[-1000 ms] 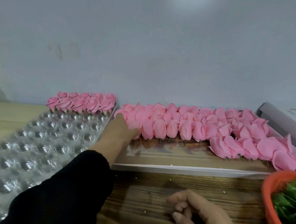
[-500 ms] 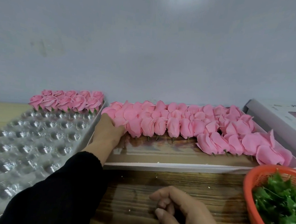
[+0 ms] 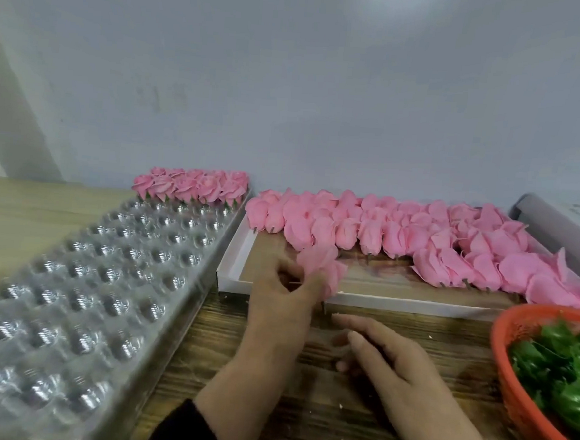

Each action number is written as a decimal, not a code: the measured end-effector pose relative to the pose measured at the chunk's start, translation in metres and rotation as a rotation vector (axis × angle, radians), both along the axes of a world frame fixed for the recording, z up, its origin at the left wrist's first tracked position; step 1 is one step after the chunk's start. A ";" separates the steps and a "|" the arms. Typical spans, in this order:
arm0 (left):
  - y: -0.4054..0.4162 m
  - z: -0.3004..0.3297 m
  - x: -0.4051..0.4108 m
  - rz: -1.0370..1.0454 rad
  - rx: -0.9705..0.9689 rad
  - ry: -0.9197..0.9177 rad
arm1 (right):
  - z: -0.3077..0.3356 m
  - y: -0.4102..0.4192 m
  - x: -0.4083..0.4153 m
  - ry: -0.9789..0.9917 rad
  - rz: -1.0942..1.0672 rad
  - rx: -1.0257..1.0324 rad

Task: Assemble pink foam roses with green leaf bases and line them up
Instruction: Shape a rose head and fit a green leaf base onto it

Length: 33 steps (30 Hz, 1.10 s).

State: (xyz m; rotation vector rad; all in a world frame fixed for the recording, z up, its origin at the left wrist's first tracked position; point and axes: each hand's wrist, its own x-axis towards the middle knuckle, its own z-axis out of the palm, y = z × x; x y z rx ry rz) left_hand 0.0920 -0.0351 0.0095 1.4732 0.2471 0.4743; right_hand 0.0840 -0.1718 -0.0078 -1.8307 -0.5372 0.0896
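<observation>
My left hand (image 3: 284, 300) grips one or two pink foam rose heads (image 3: 323, 268) just above the front rim of the flat cardboard box (image 3: 233, 267). Several more loose pink rose heads (image 3: 417, 239) lie in rows along the back of that box. My right hand (image 3: 391, 368) rests on the wooden table below the box, fingers stretched toward the left hand and holding nothing. Green leaf bases (image 3: 559, 369) fill the orange basket (image 3: 522, 408) at the right. Finished roses (image 3: 191, 187) stand in a row at the far end of the clear plastic blister tray (image 3: 71, 290).
A grey wall runs close behind the table. A grey-white box lid (image 3: 556, 224) leans at the far right. Bare light-wood table (image 3: 25, 208) lies left of the blister tray, and dark wood grain (image 3: 301, 426) shows between my arms.
My left hand has drawn back from the left end of the rose pile with rose heads in its fingers. My right hand has uncurled and reached up toward them.
</observation>
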 end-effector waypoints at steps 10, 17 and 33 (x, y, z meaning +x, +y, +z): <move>-0.017 -0.017 -0.032 0.010 0.380 -0.160 | 0.002 0.000 -0.004 -0.077 -0.013 0.044; -0.014 -0.018 -0.030 -0.081 0.751 -0.265 | 0.001 -0.005 -0.001 0.134 -0.015 0.338; -0.009 -0.017 -0.033 -0.361 0.611 0.127 | 0.008 -0.003 -0.005 0.004 0.045 0.202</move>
